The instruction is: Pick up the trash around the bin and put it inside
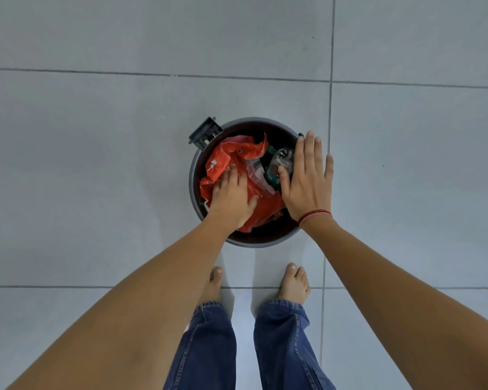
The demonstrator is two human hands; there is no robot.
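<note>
A round dark bin (193,175) stands on the tiled floor just ahead of my bare feet. Inside it lie a crumpled red plastic bag (237,153) and a clear plastic bottle (279,161) with a dark label. My left hand (231,197) is down in the bin, fingers curled into the red bag and pressing on it. My right hand (307,175) hovers flat over the bin's right rim, fingers spread, its thumb beside the bottle, holding nothing.
A grey hinge bracket (204,130) sticks out from the bin's far-left rim. Grey floor tiles (96,164) surround the bin, and I see no loose trash on them. My feet (293,282) and jeans stand directly behind the bin.
</note>
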